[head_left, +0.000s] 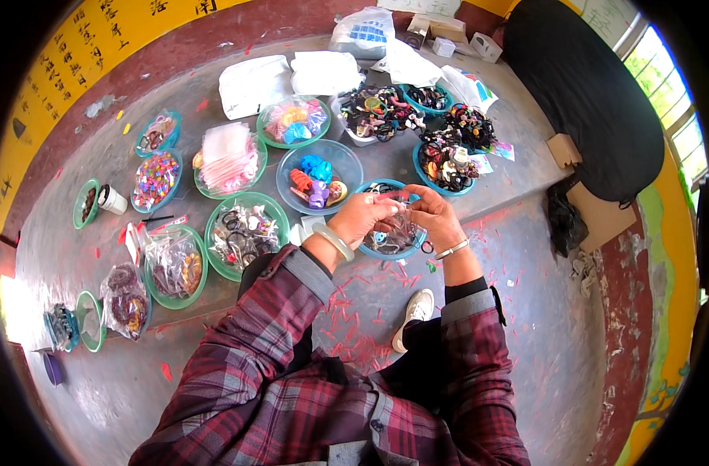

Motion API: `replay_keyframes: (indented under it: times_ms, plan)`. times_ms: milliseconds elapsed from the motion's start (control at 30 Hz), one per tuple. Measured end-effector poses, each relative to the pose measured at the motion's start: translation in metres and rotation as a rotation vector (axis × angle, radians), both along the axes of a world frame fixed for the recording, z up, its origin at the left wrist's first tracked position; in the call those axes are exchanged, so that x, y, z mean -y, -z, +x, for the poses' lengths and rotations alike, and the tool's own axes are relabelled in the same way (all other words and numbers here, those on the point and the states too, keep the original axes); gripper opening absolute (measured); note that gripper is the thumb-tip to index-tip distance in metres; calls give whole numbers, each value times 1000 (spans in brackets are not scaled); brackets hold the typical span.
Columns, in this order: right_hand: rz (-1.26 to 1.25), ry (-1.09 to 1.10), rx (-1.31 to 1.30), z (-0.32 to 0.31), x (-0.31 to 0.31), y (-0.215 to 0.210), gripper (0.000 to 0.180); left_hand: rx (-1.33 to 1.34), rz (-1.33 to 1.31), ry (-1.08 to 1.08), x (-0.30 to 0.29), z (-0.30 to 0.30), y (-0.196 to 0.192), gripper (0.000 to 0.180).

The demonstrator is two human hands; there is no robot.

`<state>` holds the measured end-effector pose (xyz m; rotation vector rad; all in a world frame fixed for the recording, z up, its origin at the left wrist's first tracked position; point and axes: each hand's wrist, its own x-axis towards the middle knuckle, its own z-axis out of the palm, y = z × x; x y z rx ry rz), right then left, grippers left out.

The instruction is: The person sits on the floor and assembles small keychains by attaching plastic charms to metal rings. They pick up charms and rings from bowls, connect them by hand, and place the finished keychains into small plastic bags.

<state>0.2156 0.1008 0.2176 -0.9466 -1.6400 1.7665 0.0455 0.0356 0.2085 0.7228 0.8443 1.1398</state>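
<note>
Both my hands are raised close together over a blue basket (378, 250) of small wrapped items. My left hand (357, 220), with a pale bangle at its wrist, is closed in a pinch on a small clear plastic bag (401, 220). Opposite it, my right hand (438, 222), wearing a thin bracelet, pinches the same bag near its top. A reddish strip shows at the bag's upper edge. What the bag contains is too small to make out. Just beyond my left hand stands a clear bowl (283, 180) with blue, purple and red hair clips (317, 168).
Around stand a green basket of bagged hair ties (271, 215), a basket of pink-edged plastic bags (229, 159), a bowl of colourful small pieces (156, 180) and a blue basket of dark hair ties (448, 165). Red scraps (347, 311) litter the floor by my shoe (418, 307).
</note>
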Motion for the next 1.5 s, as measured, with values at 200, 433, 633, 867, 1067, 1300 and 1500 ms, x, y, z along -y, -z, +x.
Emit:
replay_keyframes:
  times_ms: [200,433,633,867,1067,1300,1500]
  plan:
    - [-346,-156,-326,-3,5,19,41,99,-38,34,5,-4,-15,24]
    - [-252,-160,-244,1,3,20,32,120,-60,-51,3,-14,-12,23]
    - [-296,53,-224,-1,4,13,17,59,-95,-133,3,-17,-7,22]
    - [-280,116,-148,-2,1,15,10,4,-77,-109,3,-12,-7,25]
    - [22,346,37,-2,0,7,9,-107,-56,-167,1,-10,2,22]
    - [887,298,213,-6,21,-27,8,-826,183,-243,-6,-4,28,21]
    - [1186,193,577,-13,37,-29,7,-1202,403,-242,4,7,9,18]
